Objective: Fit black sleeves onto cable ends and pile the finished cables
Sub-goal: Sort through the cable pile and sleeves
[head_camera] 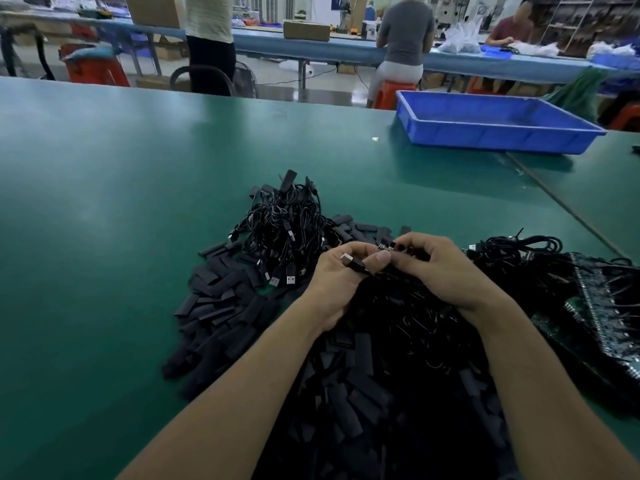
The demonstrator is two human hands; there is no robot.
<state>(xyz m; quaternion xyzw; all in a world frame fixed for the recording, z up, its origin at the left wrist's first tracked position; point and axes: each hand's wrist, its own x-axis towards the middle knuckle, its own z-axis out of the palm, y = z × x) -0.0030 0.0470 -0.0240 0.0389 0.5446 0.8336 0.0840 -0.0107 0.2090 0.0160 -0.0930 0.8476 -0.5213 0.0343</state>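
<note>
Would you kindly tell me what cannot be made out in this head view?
Head view: the cable end, held by the left hand, is too small to show any sleeve.
The black piece pinched by the right hand is mostly hidden by its fingers.
The sleeve heap is dark and cut off by the bottom edge.

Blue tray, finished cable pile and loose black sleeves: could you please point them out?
blue tray [498, 138]: head view, front wall.
finished cable pile [284, 226]: head view, tangled middle.
loose black sleeves [221, 297]: head view, left heap.

Bare table [104, 202] left; cable pile [284, 230] blocks fwd.
</note>
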